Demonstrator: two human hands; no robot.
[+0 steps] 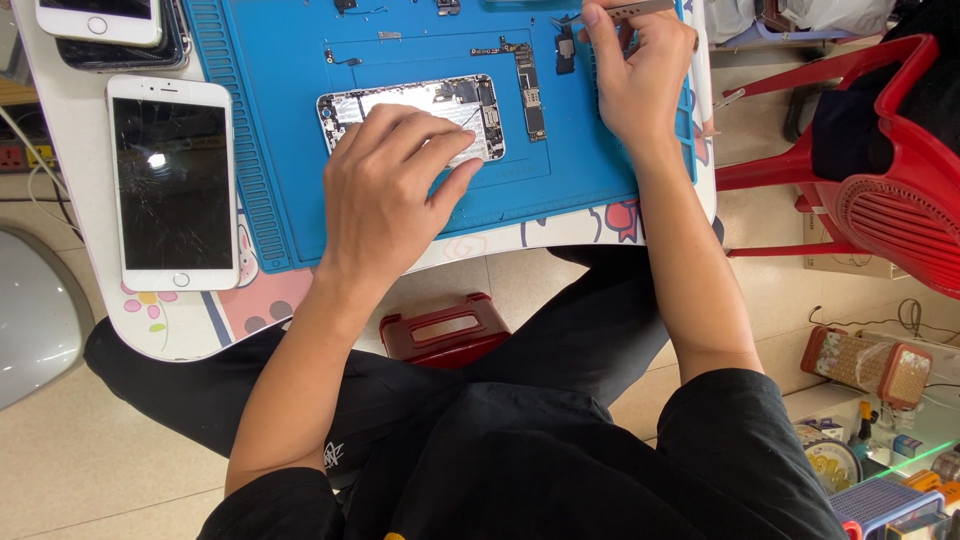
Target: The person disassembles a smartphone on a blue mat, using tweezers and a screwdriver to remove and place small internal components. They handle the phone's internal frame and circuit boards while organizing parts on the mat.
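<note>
Looking down from the head camera, taking the blue work mat (290,120) as the landmark throughout. Lying near the middle of the mat: an opened phone shell (440,108), screen already off, metal innards showing. Pressing flat on the near half of that shell: the left hand (385,195), fingers spread and extended, steadying rather than gripping. Just right of the shell, resting loose on the mat: a long narrow circuit board (531,95), apparently already lifted out, with a few small dark parts (565,52) scattered toward the mat's far edge. Hovering over the mat's far right corner: the right hand (635,75), fingers pinching shut around a slim grey tool (640,8), possibly tweezers, running out of the top of the frame. Sitting off the mat's left edge on the white table (80,170): a white phone with a cracked screen (172,182), untouched, and beyond it another white phone (98,20), cut off by the frame. Judging from this, stripping-down seeming well along: screen and board out, smaller fittings possibly remaining inside. Staying hidden under the left palm: much of the shell's lower half. Proving too small to identify: the loose parts. Standing right of the mat: a red plastic chair (880,180).
</note>
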